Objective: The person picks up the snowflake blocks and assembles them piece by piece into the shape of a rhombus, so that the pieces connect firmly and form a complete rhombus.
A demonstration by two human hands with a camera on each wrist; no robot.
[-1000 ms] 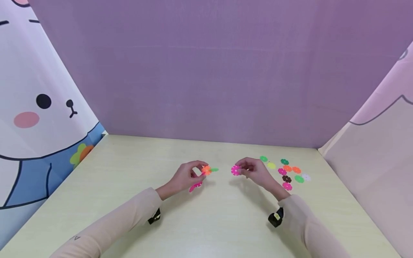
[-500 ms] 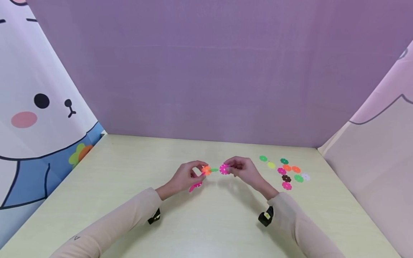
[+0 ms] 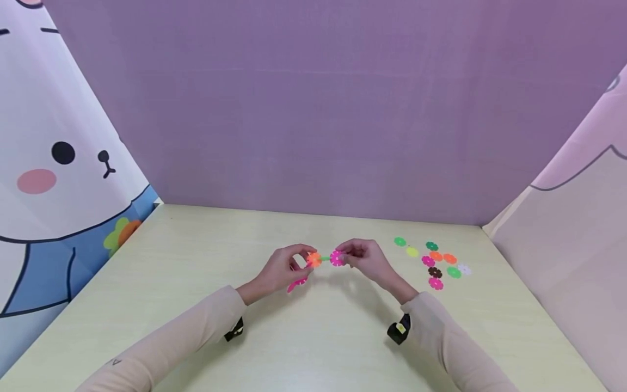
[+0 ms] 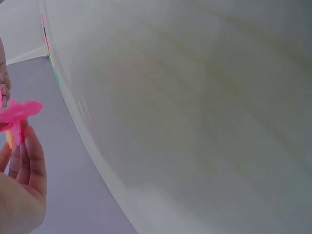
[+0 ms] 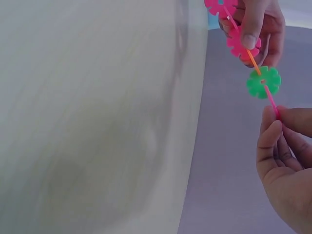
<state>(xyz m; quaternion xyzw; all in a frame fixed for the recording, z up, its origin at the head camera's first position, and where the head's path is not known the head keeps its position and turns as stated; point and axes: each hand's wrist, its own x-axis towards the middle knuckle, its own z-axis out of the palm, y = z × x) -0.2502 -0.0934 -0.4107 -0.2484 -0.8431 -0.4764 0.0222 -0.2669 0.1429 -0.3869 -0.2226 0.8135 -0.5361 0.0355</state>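
Observation:
My left hand [image 3: 281,269] pinches a short chain of notched plastic snowflake discs. In the head view its orange disc [image 3: 314,259] shows at the fingertips, with pink discs [image 3: 296,283] below the hand. The right wrist view shows the left thumb on a pink disc [image 5: 238,45] and a green disc [image 5: 253,85] at the chain's end. Between thumb and fingers, my right hand [image 3: 368,263] holds another pink disc [image 3: 336,258]. Its edge meets the green disc's rim near the middle notch; how deeply they interlock I cannot tell.
Several loose discs lie flat on the pale table [image 3: 313,337] to the right, among them a yellow disc [image 3: 412,252], a brown disc [image 3: 435,272] and a white disc [image 3: 465,269]. A purple partition [image 3: 313,109] stands behind the table.
My right hand has moved left, bringing its pink disc from a gap away up to the green disc. My left hand has stayed in place with the chain.

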